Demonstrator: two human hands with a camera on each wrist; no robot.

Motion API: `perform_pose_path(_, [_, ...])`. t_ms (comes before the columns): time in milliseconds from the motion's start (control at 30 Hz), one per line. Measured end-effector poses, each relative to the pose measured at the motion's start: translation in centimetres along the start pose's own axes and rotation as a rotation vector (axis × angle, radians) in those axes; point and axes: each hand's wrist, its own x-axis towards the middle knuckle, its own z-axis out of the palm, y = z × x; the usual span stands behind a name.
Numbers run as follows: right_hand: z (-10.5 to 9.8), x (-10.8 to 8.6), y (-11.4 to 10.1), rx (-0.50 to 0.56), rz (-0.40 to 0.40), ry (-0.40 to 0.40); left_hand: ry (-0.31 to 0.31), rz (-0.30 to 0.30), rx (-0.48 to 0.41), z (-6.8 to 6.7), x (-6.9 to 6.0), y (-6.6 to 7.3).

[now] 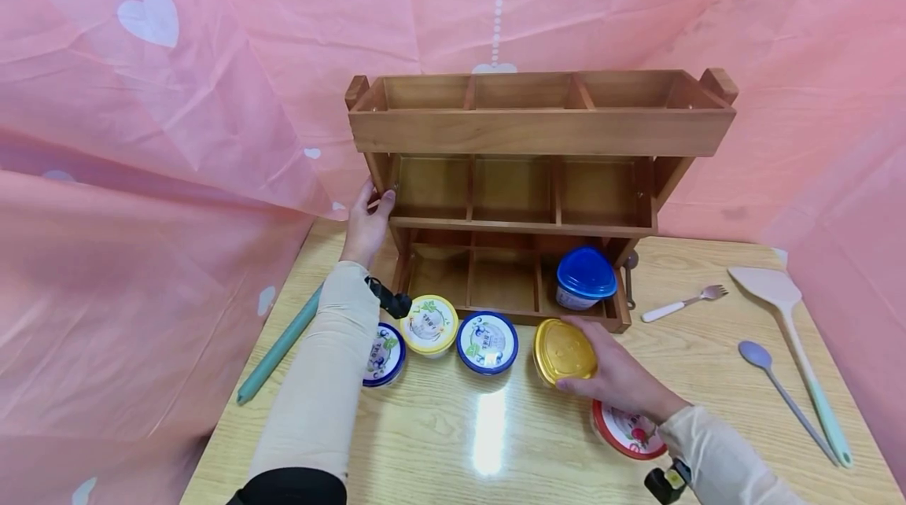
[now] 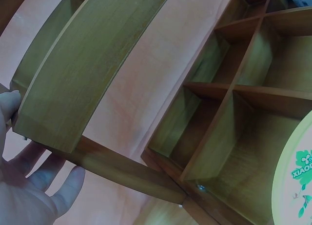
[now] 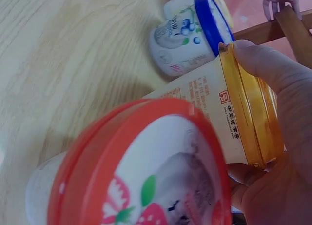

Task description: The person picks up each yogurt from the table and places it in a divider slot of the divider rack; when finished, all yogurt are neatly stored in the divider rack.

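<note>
A three-tier wooden rack [image 1: 541,133] stands at the back of the table. My left hand [image 1: 366,230] holds its left side near the middle tier, thumb [image 2: 9,105] against the wood and the other fingers on the far side. With my right hand [image 1: 623,371] I grip a tub with a gold lid [image 1: 565,352] by its lid, in front of the bottom tier. Beside it, partly under my right wrist, is a red-lidded tub [image 1: 630,434] with a strawberry picture. A blue-lidded rounded tub [image 1: 586,275] sits in the bottom tier's right compartment.
Left of the gold lid stand a blue-rimmed yogurt tub [image 1: 487,342], a yellow-rimmed one [image 1: 429,324] and another blue-rimmed one [image 1: 383,355]. A green rod [image 1: 279,348] lies at left. A fork [image 1: 685,304], a spoon [image 1: 786,399] and a spatula [image 1: 793,332] lie at right.
</note>
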Motion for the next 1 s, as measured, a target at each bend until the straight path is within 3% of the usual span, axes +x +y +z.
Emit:
perform_pose_path(533, [-3.7,1.5,-3.1,0.074,0.045,-0.01,-0.007,-0.013,-0.011,0.0,-0.1,0.2])
perform_pose_path(1000, [-3.6,5.5,-4.5,0.057,0.087,0.037,-0.007,-0.018,-0.007,0.1,0.0,0.1])
